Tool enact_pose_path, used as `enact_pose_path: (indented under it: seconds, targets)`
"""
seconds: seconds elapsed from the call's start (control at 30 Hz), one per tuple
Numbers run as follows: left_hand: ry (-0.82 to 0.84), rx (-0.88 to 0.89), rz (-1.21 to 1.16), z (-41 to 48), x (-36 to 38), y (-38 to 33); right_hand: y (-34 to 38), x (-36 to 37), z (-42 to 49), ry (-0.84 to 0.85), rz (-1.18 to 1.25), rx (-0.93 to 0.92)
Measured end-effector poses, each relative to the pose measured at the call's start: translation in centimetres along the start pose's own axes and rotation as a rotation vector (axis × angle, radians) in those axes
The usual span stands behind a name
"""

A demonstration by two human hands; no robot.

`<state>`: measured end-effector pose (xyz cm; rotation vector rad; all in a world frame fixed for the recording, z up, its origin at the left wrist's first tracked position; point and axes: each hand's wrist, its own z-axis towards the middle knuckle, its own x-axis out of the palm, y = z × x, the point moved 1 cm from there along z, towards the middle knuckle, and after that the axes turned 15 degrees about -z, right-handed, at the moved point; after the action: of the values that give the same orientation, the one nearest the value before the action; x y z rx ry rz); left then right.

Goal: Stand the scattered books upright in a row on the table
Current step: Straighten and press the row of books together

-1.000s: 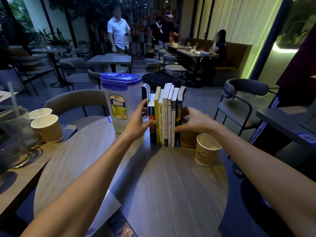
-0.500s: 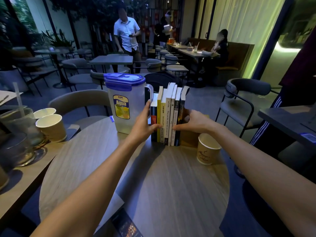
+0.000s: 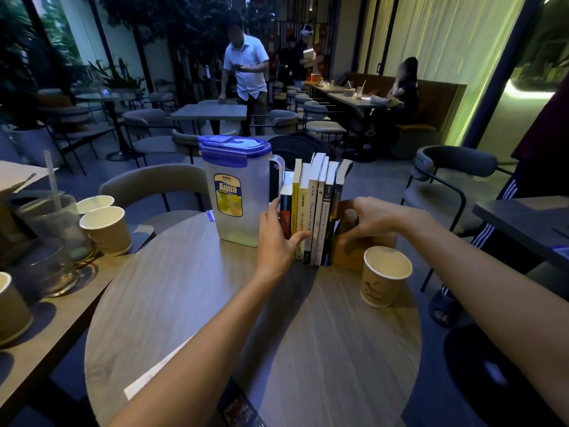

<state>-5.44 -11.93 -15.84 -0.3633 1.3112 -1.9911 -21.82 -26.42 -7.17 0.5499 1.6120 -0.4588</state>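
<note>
Standing beside the lidded pitcher (image 3: 237,192), upright books (image 3: 314,211); paper cup (image 3: 385,275) looks empty.

Bare hands (image 3: 278,238), bare forearms, no sleeves, no jewellery

A clear plastic pitcher (image 3: 238,192) with a blue lid and a yellow "Aqua" label stands upright toward the far edge of a round wooden table (image 3: 191,303). On the right side of the table stands a paper cup (image 3: 385,276), open at the top, and just behind it a brown cardboard box (image 3: 366,241). A sheet of white paper (image 3: 154,377) lies at the near edge. An adjoining table on the left carries two more paper cups (image 3: 104,224), a glass with a straw (image 3: 54,211) and other glassware. Behind are grey chairs (image 3: 154,186), further tables, a standing person in a white shirt (image 3: 246,69) and a seated person (image 3: 403,87).
</note>
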Motion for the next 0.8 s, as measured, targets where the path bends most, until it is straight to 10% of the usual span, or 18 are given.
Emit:
enact_pose_path:
  seconds: [0.3,0.53,0.8]
  targets:
    - [0.001,-0.072,-0.002,0.4,-0.3,0.3,0.4,-2.0,0.5,-0.214,0.042,0.015]
    - [0.119,-0.079,-0.041,1.3,-0.6,-0.1,0.4,-1.8,0.2,0.059,0.371,-0.040]
    - [0.120,-0.066,-0.057,1.5,-0.8,0.1,1.3,-0.4,1.4,-0.068,0.368,-0.051]
